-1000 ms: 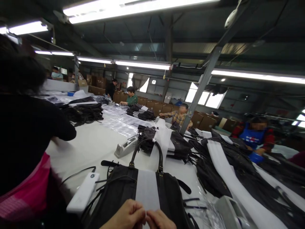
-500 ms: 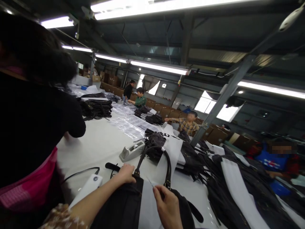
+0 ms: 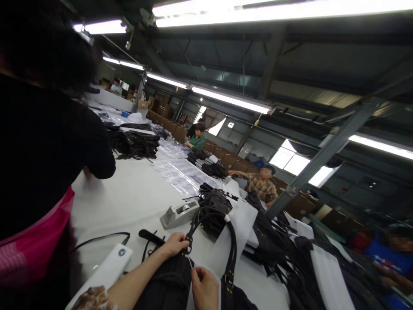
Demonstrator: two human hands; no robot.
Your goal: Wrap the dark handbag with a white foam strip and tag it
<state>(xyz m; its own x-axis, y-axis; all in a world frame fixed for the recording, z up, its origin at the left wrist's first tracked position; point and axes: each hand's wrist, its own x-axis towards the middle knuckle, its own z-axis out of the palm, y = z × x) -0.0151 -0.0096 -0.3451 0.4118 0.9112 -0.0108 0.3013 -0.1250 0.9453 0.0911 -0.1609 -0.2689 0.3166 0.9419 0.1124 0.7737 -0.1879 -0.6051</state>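
- The left hand (image 3: 174, 244) is pressing down on the top edge of the black bag (image 3: 167, 280), fingers curled shut on the base of the near handle (image 3: 192, 224), where its metal fitting meets the bag.
- The right hand (image 3: 204, 287) is lying just right of the left, thumb and forefinger pinched together on the corner of a white paper strip (image 3: 190, 263); the two hands are almost touching.
- The bag is lying flat at the near edge of the counter (image 3: 129, 202), its long axis running away from the person, its handles arching toward the far side. It is directly beneath both hands; the left is the nearer to the handle base.
- A white box (image 3: 106, 273) is lying just left of the bag at the near edge, with a thin black strap (image 3: 103, 237) beyond it.
- A tape dispenser (image 3: 179, 213) is sitting beyond the handles, near but apart from them.
- Stacks of dark bags (image 3: 277, 254) with white paper are crowding the right side of the counter; open room is lying to the left and centre.
- A person in black with a pink apron (image 3: 35, 172) is standing close on the left. Other workers (image 3: 260, 185) are sitting along the far edge.
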